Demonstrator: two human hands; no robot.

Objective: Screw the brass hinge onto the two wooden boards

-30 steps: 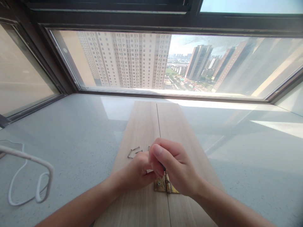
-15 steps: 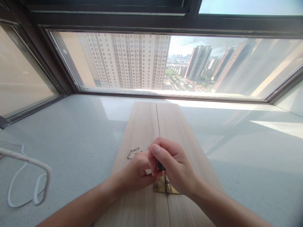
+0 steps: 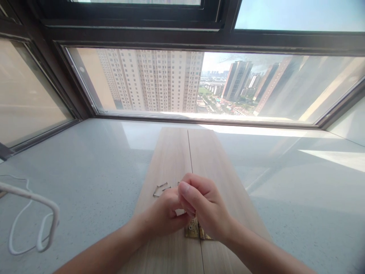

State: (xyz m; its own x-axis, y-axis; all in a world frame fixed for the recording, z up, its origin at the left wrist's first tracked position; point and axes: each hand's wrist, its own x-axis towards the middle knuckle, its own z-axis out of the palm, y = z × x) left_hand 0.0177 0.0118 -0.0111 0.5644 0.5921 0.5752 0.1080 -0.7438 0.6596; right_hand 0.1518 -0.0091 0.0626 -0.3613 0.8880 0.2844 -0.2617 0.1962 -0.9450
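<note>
A brass-coloured hinge (image 3: pixel 191 230) lies across the seam between two pale wooden boards (image 3: pixel 171 152), partly covered by my hands. Over it, my right hand (image 3: pixel 208 209) is closed, thumb on top; whatever it grips is hidden by the fingers. My left hand (image 3: pixel 162 215) rests low beside it, curled, with its thumb and fingertips meeting under the right hand's fingers just above the hinge. What lies between those fingertips does not show. Several small screws (image 3: pixel 160 189) are on the left board, just beyond my left hand.
The boards lie on a speckled white sill (image 3: pixel 108 163). At the left a white bent tube (image 3: pixel 53 209) and a thin white cable (image 3: pixel 13 228) stand near the sill. Dark-framed window panes (image 3: pixel 205 120) close off the far side, with tall buildings outside.
The view has tilted up slightly, so everything sits lower in the picture. A dark piece that showed between my hands is now covered by my right fingers. The hands stay together above the hinge.
</note>
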